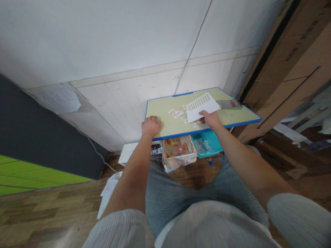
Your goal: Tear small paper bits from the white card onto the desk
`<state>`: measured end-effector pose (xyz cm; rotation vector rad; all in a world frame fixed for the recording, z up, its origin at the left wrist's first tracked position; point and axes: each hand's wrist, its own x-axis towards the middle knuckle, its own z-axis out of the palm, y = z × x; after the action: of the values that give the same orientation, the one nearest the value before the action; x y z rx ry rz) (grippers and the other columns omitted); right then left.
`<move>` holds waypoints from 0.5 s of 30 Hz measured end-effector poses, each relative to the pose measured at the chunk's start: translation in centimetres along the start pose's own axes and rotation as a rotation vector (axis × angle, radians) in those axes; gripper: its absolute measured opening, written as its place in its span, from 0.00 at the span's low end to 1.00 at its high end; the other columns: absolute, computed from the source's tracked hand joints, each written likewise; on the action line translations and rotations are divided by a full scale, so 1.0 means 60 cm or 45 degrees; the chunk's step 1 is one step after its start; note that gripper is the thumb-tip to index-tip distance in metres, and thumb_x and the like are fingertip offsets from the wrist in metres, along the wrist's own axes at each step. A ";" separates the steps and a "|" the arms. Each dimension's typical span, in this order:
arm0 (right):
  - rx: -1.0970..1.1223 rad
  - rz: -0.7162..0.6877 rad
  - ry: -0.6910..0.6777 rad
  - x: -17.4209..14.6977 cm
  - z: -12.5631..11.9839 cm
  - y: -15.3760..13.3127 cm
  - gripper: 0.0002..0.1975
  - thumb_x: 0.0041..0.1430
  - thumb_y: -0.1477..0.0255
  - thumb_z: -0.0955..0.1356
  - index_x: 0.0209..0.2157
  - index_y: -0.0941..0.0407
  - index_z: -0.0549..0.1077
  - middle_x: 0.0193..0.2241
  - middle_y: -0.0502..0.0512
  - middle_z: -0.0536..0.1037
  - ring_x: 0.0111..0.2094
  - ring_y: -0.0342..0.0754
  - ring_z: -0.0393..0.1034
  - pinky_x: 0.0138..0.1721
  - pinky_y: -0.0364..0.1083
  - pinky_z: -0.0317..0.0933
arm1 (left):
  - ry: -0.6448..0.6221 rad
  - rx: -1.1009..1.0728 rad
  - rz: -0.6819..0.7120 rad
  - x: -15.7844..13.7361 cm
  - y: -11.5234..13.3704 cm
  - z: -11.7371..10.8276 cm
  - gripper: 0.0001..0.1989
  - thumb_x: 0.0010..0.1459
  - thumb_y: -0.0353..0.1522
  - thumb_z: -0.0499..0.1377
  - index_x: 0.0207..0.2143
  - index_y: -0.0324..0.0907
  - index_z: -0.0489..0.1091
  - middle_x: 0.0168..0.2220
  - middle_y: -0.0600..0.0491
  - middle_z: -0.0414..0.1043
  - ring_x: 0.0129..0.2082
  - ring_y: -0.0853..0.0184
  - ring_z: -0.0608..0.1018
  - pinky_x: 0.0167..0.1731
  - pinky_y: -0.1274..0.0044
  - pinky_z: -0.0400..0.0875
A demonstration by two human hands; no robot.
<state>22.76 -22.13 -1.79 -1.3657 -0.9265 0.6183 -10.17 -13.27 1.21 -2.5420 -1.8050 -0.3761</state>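
Well, the white card [199,109] lies over right fingers [202,120] (probably curled).

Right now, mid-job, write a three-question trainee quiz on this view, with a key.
1. Which hand holds the flat white card with slot-like bars?
2. What lies scattered on the pale yellow, blue-edged tabletop: A) blue bottle caps, B) small white pieces, C) metal screws?
3. True or false: below the tabletop, the turquoise plastic bin sits to the person's right of the bin with a pale patterned lining.

Key: 1. The right hand; 2. B; 3. True.
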 end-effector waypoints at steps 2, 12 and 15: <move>-0.014 0.001 -0.022 -0.005 0.001 -0.003 0.11 0.46 0.64 0.73 0.32 0.49 0.71 0.18 0.51 0.75 0.18 0.48 0.65 0.19 0.47 0.64 | -0.007 0.011 -0.002 0.000 0.001 0.000 0.25 0.83 0.39 0.52 0.72 0.42 0.77 0.79 0.39 0.74 0.78 0.46 0.74 0.75 0.53 0.72; -0.208 -0.109 0.034 -0.014 -0.025 -0.052 0.19 0.45 0.67 0.75 0.42 0.53 0.79 0.40 0.61 0.90 0.42 0.63 0.85 0.43 0.58 0.85 | -0.006 -0.028 -0.005 0.004 0.001 0.007 0.26 0.82 0.39 0.52 0.73 0.42 0.76 0.80 0.39 0.73 0.78 0.44 0.73 0.76 0.50 0.71; -0.501 -0.164 -0.062 -0.007 -0.029 -0.096 0.19 0.50 0.67 0.75 0.45 0.56 0.81 0.45 0.66 0.91 0.50 0.67 0.87 0.52 0.62 0.84 | -0.006 -0.037 -0.001 0.005 0.002 0.007 0.27 0.82 0.40 0.52 0.74 0.41 0.75 0.80 0.39 0.73 0.78 0.44 0.72 0.76 0.50 0.71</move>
<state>23.21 -24.20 3.84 -1.6272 -1.2102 0.3834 -9.90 -12.97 0.89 -2.5633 -1.8155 -0.3998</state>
